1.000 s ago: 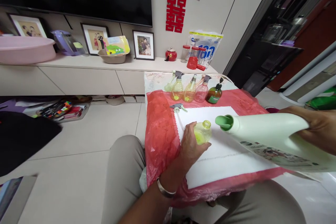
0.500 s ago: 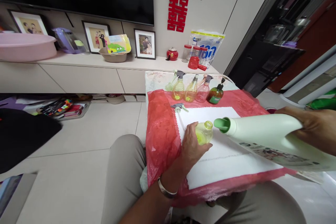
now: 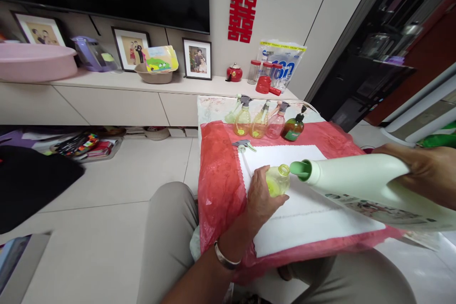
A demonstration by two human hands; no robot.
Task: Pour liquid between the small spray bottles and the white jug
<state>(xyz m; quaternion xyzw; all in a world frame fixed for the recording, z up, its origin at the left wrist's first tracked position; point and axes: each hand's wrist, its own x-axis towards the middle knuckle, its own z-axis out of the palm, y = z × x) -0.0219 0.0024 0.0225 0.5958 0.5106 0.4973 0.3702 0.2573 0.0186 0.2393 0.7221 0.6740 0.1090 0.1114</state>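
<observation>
My left hand [image 3: 262, 198] is wrapped round a see-through yellow bottle [image 3: 278, 181], which has no top on and tilts toward the right. In my right hand [image 3: 432, 171] is a large pale green jug [image 3: 359, 185], gripped by its handle and lying nearly level. Its green spout [image 3: 301, 169] is right beside the bottle's mouth; whether they touch I cannot tell. No stream of liquid shows between them. A grey and green spray head [image 3: 245, 145] lies at the left corner of the white sheet [image 3: 302, 228], behind my left hand.
Along the back of the red-covered table [image 3: 217, 175] stand a yellow-green spray bottle [image 3: 242, 121], a yellow one [image 3: 260, 123], a pink one [image 3: 276, 126] and a dark pump bottle [image 3: 293, 127]. Behind is a cabinet [image 3: 121, 104] with red-lidded jars [image 3: 254, 72] and picture frames [image 3: 197, 59].
Almost nothing differs. Both hands keep the bottle and the jug in the same places, and the view has shifted very slightly.
</observation>
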